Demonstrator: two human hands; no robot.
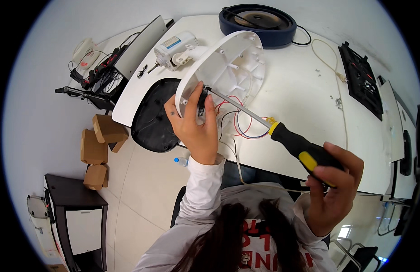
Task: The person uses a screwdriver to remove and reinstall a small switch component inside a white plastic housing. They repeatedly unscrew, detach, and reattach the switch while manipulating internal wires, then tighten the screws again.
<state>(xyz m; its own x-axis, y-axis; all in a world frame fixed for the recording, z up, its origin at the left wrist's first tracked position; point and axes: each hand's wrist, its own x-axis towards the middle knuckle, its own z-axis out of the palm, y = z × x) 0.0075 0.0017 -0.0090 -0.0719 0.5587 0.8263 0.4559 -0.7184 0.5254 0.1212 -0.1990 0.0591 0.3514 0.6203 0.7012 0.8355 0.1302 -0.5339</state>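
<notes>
My left hand (194, 131) grips the lower left end of a white plastic housing (239, 72), tilted up with its ribbed inside showing, fingers at a small black part (202, 104) there. My right hand (332, 190) is closed on a black-and-yellow screwdriver (294, 145); its shaft reaches the top of that part, beside my left fingertips. Red, blue and black wires (246, 133) trail beneath the housing. Behind my left hand lies a black plastic cover (149, 120). A white motor (167, 54) with a bare metal shaft lies at the housing's upper left.
A dark blue round appliance (257, 41) sits at the back of the white table (296, 77). A black tool case (362, 79) and small screws (338, 103) are at right. A monitor (140, 47) with cables stands left; cardboard boxes (94, 149) and a bottle (181, 161) are below.
</notes>
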